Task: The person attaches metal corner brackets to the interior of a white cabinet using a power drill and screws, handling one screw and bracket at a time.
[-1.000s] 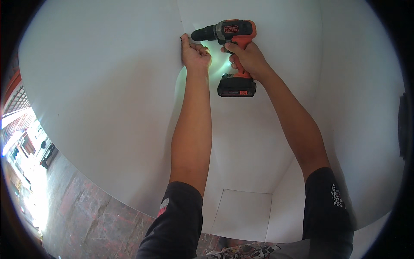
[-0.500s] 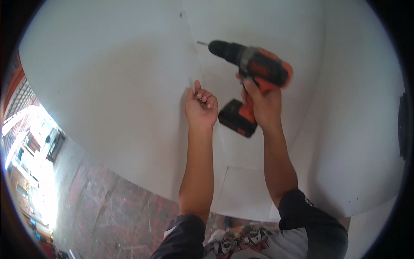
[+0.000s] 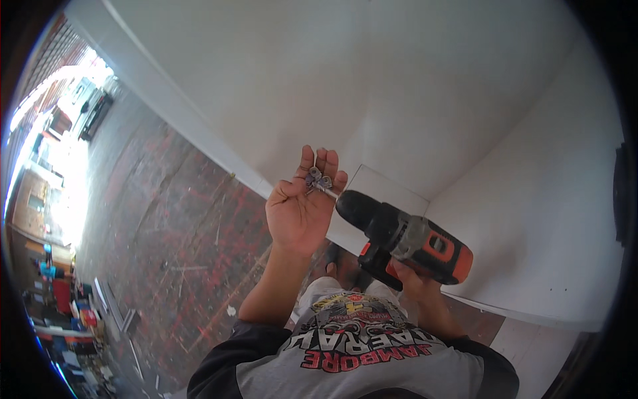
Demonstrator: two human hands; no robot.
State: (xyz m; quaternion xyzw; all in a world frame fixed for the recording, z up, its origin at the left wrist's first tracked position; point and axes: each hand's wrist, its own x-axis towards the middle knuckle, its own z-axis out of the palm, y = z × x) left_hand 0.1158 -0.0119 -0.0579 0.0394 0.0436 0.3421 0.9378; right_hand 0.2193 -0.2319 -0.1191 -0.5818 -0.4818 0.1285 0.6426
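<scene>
My left hand (image 3: 296, 216) is palm up with its fingers partly stretched. A few small metal screws (image 3: 316, 178) with round heads lie on the fingers. Around the grip of a black and orange cordless drill (image 3: 415, 243) my right hand (image 3: 417, 282) is closed; the drill's body hides some of its fingers. The drill points left, and its thin bit (image 3: 327, 191) reaches the screws in my left hand. Whether the bit touches a screw I cannot tell.
White panels (image 3: 266, 80) form a corner ahead and to the right, with a smaller pale panel (image 3: 385, 189) low in it. The worn grey and red floor (image 3: 179, 233) spreads out on the left. Metal strips (image 3: 109, 302) and assorted clutter (image 3: 83, 312) lie at the far left.
My view has tilted down. The drill has come down, and its bit is now at my left hand. My left fingers, curled before, have spread and show the screws.
</scene>
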